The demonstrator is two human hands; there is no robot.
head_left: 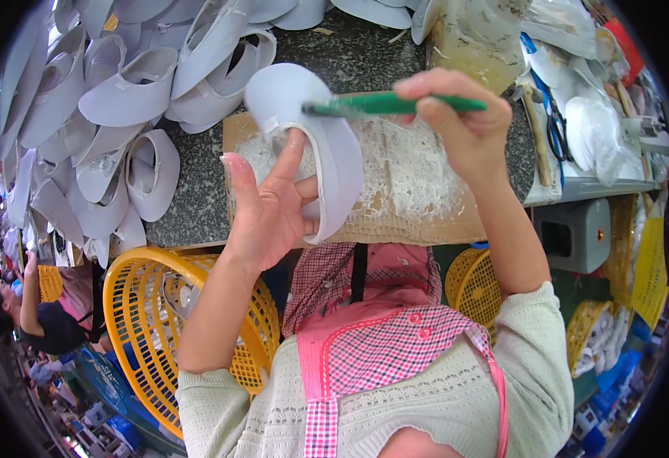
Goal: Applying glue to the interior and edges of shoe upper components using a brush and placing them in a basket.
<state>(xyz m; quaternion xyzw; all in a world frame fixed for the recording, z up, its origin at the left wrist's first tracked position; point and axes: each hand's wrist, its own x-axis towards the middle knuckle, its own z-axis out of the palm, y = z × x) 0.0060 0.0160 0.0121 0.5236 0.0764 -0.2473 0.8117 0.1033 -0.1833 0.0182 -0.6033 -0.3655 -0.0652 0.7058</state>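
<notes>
A pale grey shoe upper (pixel 342 172) is held up over the cardboard sheet (pixel 457 224) by my left hand (pixel 267 210), its fingers inside the opening and its thumb sticking out to the side. My right hand (pixel 468 130) grips the green handle of a flat brush (pixel 380 104), fingers closed around it. The bristle end of the brush meets the top of the upper near its toe; the brush is slightly blurred. White dried residue covers much of the cardboard.
Many similar uppers (pixel 132 88) are heaped on the dark speckled table (pixel 197 187) at left and back. To the right lie scissors (pixel 556 133), a wooden-handled tool (pixel 537 137) and plastic bags. A yellow basket (pixel 132 336) stands below left; another person (pixel 40 313) is far left.
</notes>
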